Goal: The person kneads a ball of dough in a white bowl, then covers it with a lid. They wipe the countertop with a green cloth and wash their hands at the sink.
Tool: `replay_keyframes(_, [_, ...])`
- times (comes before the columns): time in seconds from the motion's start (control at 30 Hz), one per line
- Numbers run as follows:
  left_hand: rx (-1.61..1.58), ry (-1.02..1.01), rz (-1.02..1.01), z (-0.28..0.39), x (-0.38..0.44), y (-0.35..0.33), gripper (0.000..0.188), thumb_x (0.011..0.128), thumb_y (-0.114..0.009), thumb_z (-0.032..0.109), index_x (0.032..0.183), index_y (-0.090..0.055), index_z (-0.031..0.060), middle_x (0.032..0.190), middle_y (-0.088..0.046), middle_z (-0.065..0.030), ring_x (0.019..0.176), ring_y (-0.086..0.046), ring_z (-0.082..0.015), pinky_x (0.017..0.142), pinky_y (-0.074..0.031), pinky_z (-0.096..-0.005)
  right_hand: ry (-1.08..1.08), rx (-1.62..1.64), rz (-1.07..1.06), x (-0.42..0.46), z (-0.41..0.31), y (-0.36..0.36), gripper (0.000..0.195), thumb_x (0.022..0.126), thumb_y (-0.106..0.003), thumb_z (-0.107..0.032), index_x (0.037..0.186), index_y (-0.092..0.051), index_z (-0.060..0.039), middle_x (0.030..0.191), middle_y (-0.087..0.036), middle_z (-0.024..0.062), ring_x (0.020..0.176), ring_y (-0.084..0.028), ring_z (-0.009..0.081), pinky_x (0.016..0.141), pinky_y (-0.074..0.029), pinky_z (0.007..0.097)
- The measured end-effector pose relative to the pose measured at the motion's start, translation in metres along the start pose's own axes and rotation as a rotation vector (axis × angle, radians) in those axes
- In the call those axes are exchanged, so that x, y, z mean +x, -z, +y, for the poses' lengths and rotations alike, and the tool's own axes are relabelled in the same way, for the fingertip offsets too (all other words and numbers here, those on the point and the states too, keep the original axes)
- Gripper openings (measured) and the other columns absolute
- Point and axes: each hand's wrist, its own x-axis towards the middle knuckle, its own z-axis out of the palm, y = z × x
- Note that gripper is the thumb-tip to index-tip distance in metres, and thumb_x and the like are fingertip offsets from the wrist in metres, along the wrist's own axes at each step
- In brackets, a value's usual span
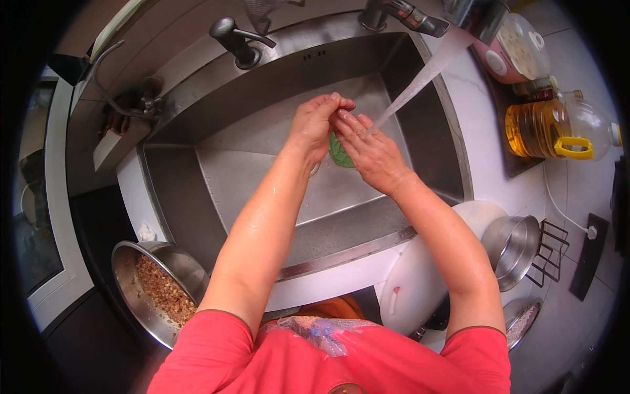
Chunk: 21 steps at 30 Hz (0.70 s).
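Note:
My left hand (313, 120) and my right hand (372, 153) meet over a stainless steel sink (246, 172); both are wet. The left fingers curl in against the right fingertips, and the right fingers lie extended side by side. A stream of water (418, 83) from the tap (477, 19) falls onto the back of my right hand. Below the hands, partly covered by them, is a green leaf-like piece (339, 151); I cannot tell whether it lies on the sink floor. The palms are hidden, so anything between them does not show.
At lower left a steel bowl (192, 268) holds a brown crumbly mixture. A soap dispenser (235, 42) stands behind the sink. To the right are an oil bottle (536, 129), a pink-based container (497, 61), a white cutting board (413, 285) and a steel ring-shaped pan (529, 251).

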Motion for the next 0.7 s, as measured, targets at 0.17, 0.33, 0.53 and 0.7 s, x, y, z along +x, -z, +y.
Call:
replay_keyframes(0.17, [0.283, -0.023, -0.041, 0.014, -0.005, 0.004, 0.018, 0.093, -0.054, 0.013, 0.104, -0.062, 0.0008, 0.099, -0.065, -0.0077, 0.089, -0.062, -0.0159, 0.083, -0.049, -0.0305, -0.038, 0.011, -0.007, 0.0, 0.001, 0.004, 0.048, 0.078, -0.051, -0.002, 0.125, -0.055, -0.0041, 0.14, -0.045, 0.0099, 0.134, -0.037, 0.0219, 0.111, -0.031, 0.0402])
replay_keyframes(0.33, [0.563, -0.071, -0.107, 0.018, -0.007, 0.012, 0.023, 0.09, -0.059, 0.011, 0.109, -0.061, -0.0017, 0.1, -0.065, -0.0079, 0.092, -0.061, -0.0153, 0.084, -0.048, -0.0288, -0.028, 0.035, -0.015, -0.001, 0.003, 0.003, 0.049, 0.078, -0.051, -0.002, 0.127, -0.054, -0.0058, 0.138, -0.047, 0.0095, 0.133, -0.039, 0.0212, 0.11, -0.032, 0.0399])
replay_keyframes(0.53, [0.678, -0.031, -0.151, 0.017, -0.007, 0.012, 0.026, 0.088, -0.063, 0.014, 0.107, -0.061, -0.0044, 0.095, -0.066, -0.0087, 0.089, -0.061, -0.0151, 0.08, -0.049, -0.0276, -0.002, -0.027, -0.039, 0.0, 0.0, 0.003, 0.042, 0.082, -0.051, -0.011, 0.123, -0.056, -0.007, 0.133, -0.05, 0.0069, 0.129, -0.043, 0.0199, 0.108, -0.034, 0.0366])
replay_keyframes(0.7, [0.463, 0.087, -0.024, 0.001, 0.001, 0.007, 0.023, 0.09, -0.06, 0.016, 0.104, -0.062, -0.0027, 0.094, -0.067, -0.0084, 0.085, -0.061, -0.0147, 0.077, -0.048, -0.0272, -0.013, 0.023, 0.003, 0.0, -0.005, 0.001, 0.041, 0.081, -0.052, -0.01, 0.122, -0.057, -0.0056, 0.131, -0.051, 0.0081, 0.128, -0.044, 0.0221, 0.107, -0.035, 0.0367])
